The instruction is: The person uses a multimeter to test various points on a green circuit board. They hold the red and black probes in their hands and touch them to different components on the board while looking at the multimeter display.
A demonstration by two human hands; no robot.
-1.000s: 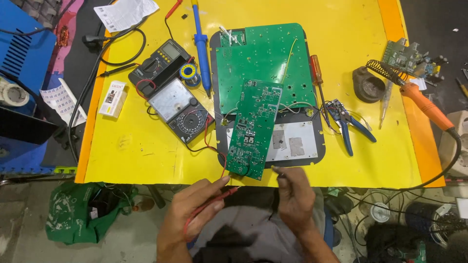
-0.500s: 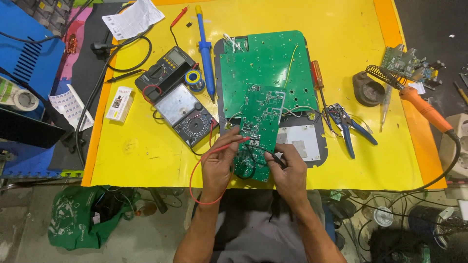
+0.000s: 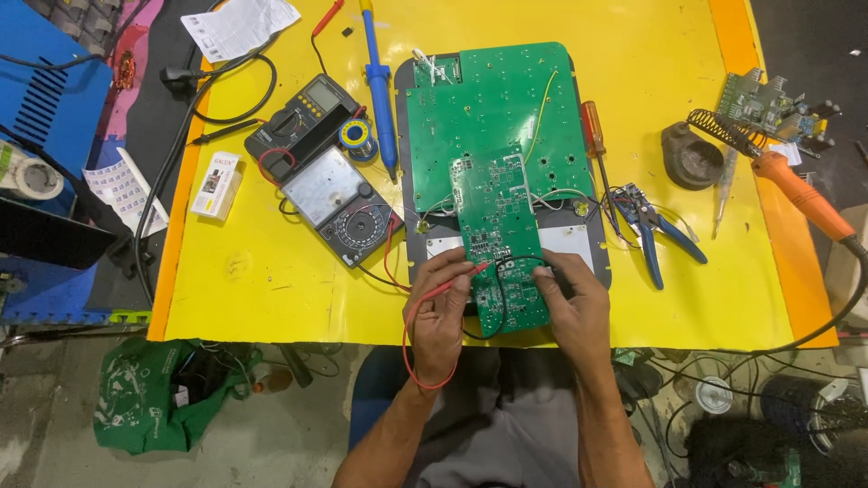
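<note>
Left hand (image 3: 441,312) fingers pinch red probe (image 3: 457,276) on narrow green board (image 3: 497,239); right hand (image 3: 571,303) fingers grip black probe (image 3: 524,262).

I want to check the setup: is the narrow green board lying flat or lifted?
Flat: the narrow board lies across the big board, both hands on its near end.

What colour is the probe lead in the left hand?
Red: the probe lead in the left hand, clearest in the head view.

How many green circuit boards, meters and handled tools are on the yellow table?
Green circuit boards: 3, large, narrow, small
Meters: 2, digital, analog
Handled tools: 4, screwdriver, pliers, soldering iron, blue tool
Total: 9
</note>
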